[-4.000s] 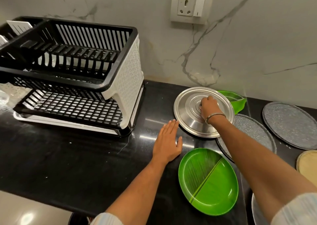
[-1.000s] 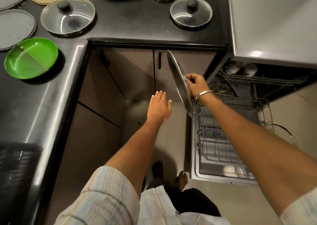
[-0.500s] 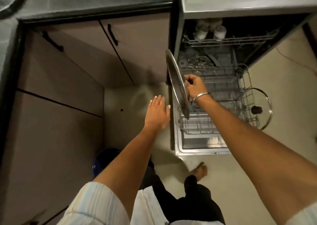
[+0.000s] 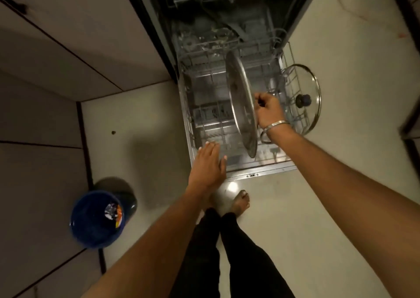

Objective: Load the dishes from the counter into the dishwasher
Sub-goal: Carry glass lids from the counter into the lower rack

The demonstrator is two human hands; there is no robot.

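Low in the frame's centre the left hand (image 4: 208, 164) hovers flat, fingers released, probably ready to steady, while just beyond, the right hand (image 4: 268, 111) grasps the steel lid (image 4: 241, 106) on edge over the lower rack (image 4: 204, 115), likely to slot between tines, beside a glass lid (image 4: 314, 88) at right.

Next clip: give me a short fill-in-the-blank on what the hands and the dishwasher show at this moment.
1. The right hand holds the steel lid on its ____ over the lower rack.
2. The left hand is ____, with straight fingers and no grip on anything.
3. The lid already standing at the rack's right side is made of ____.
4. The bin on the floor is ____ in colour.

Missing words: edge; open; glass; blue
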